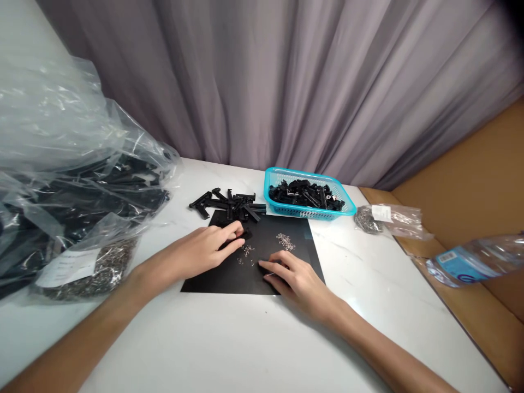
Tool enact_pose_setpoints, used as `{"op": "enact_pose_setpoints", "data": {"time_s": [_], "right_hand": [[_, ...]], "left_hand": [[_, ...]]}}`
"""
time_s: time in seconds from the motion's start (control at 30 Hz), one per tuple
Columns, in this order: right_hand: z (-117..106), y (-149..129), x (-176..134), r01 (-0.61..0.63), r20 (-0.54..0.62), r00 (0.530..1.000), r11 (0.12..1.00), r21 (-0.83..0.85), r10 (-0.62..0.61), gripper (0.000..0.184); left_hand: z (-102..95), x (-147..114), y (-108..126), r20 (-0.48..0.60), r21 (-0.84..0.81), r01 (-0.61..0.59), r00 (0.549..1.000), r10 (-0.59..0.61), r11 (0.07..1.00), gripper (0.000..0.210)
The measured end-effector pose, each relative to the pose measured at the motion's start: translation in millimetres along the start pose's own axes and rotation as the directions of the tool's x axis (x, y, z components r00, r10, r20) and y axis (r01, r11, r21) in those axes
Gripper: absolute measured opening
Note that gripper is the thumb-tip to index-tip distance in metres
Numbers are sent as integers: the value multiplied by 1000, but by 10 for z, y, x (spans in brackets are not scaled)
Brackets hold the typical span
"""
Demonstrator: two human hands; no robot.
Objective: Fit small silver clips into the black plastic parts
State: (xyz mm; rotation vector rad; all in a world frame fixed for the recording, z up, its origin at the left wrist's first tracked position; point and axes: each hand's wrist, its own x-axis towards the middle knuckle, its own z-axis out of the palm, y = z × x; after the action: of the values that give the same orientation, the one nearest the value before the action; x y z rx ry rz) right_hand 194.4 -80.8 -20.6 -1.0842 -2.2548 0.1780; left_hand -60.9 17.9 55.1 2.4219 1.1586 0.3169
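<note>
My left hand (216, 245) is closed, its thumb and forefinger pinching a small black plastic part (246, 234) mostly hidden by the fingers. Beneath both hands lies a black sheet (229, 278). My right hand (292, 275) rests low over the sheet's right half, forefinger stretched out and thumb a little apart below it. Close to its fingertips are a few tiny metal pieces (240, 261), with more of them (248, 250) by the left thumb. A denser pile of tiny metal pieces (285, 242) sits above the right hand.
Long black plastic parts (233, 204) are heaped behind the sheet. A blue basket (350, 207) holds black parts. Clear bags (77, 267) (403, 221) of small metal pieces flank the work area. At left stands a large plastic bag (82, 120); at right, a bottle (466, 265) and cardboard (462, 191).
</note>
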Motion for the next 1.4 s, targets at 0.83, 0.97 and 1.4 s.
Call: {"op": "enact_pose_setpoints", "data": {"time_s": [0.83,0.97,1.4], "right_hand": [[-17,47,-50,-191,-121,962,923,335,243,15],[-48,29,-22,-203,-151,946,890,409,285,12],[-140,-64,59,-399,20,827,562,725,563,21]], "left_hand": [[524,78,235,200,-796,123,978,66,593,71],[519,60,243,237,-803,132,965,108,581,86],[570,71,271,2,-588,-67,996,84,806,72]]}}
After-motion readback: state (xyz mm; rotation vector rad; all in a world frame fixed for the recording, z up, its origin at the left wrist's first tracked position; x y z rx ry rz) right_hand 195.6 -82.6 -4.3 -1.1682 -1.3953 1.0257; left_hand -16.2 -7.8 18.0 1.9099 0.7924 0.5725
